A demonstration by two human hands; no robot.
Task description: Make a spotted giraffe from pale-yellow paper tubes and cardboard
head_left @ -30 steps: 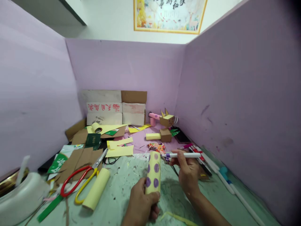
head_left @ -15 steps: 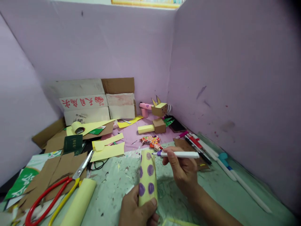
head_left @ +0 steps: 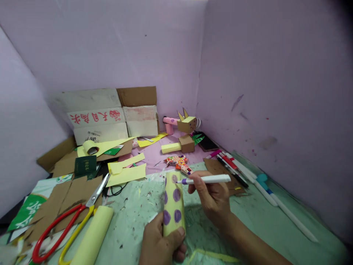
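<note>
Yellow purple-dotted tube (head_left: 173, 206) at lower centre: left hand (head_left: 161, 244) grips it, right hand (head_left: 213, 198) pinches marker (head_left: 206, 180) touching its top.

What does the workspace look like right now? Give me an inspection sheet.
Surface: green mat, speckled with scraps.
Job's things: yellow tube with purple dots, upright; white marker, its purple tip at the tube's top.
Clutter: scissors, plain yellow roll, cardboard pieces, yellow paper strips, pens by the right wall.
Grippers: left hand grips the tube's base; right hand holds the marker.
Cables: a thin black cord near the strips.
Surroundings: purple walls, cardboard box, small cardboard figures.
</note>
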